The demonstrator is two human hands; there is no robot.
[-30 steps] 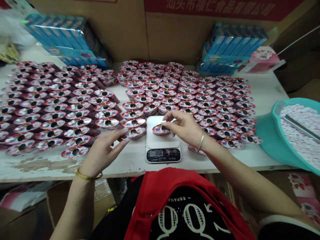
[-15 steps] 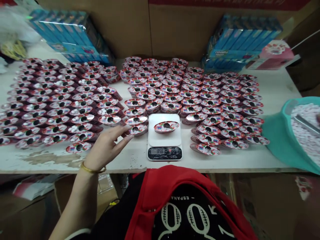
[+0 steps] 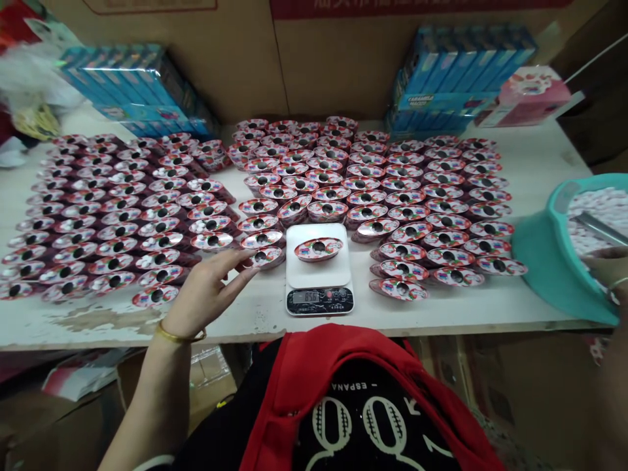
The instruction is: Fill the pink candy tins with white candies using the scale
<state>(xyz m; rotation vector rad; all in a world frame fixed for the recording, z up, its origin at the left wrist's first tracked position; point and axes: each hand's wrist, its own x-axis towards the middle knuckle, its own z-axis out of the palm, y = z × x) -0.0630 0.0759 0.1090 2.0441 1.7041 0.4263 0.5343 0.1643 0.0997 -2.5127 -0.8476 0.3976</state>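
My left hand (image 3: pixel 209 288) has its thumb and fingers around the left end of an oval-topped red and white carton (image 3: pixel 267 258), left of the scale. Another such carton (image 3: pixel 318 249), with a round hole in its top, stands on the white digital scale (image 3: pixel 294 271); its display seems to read 85.6. At the right edge, my right hand (image 3: pixel 608 267) is blurred and partly out of view, by the rim of a teal basin (image 3: pixel 542 252). Small white pieces (image 3: pixel 601 203) fill the basin, and a metal tool (image 3: pixel 601 227) lies across them, just above the hand. My right fingers are unclear.
Rows of the same cartons (image 3: pixel 118 226) cover the table's left, and more (image 3: pixel 446 206) stand behind and right of the scale. Some on the left show white pieces at their holes. Blue wrapped packs (image 3: pixel 132 82) and a pink box (image 3: pixel 532 95) stand at the back.
My right hand has come further into view beside the basin. My left hand stays at the same carton. The whole view has shifted slightly; the scale reading looks the same.
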